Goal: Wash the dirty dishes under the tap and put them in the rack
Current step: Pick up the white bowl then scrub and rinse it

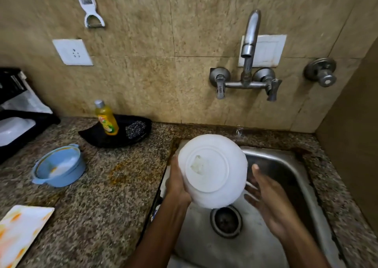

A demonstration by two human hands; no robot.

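Steel sink [286, 165] at the right of the granite table [114, 185] catches the drips, so the white bowl [212, 170] hangs over it, base toward the camera, gripped by the left hand [178, 182], right hand [268, 198] open beside.

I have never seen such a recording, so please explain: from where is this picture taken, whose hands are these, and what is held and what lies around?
There is one picture, taken by a camera worn on a person's head, looking down at a kitchen sink. No machine is here, only two bare hands. The left hand holds a white bowl, its underside facing the camera, over the sink. The right hand is open beside the bowl; whether it touches it is unclear. The tap is on the wall above. On the counter are a blue bowl, a yellow soap bottle and an orange-stained tray.
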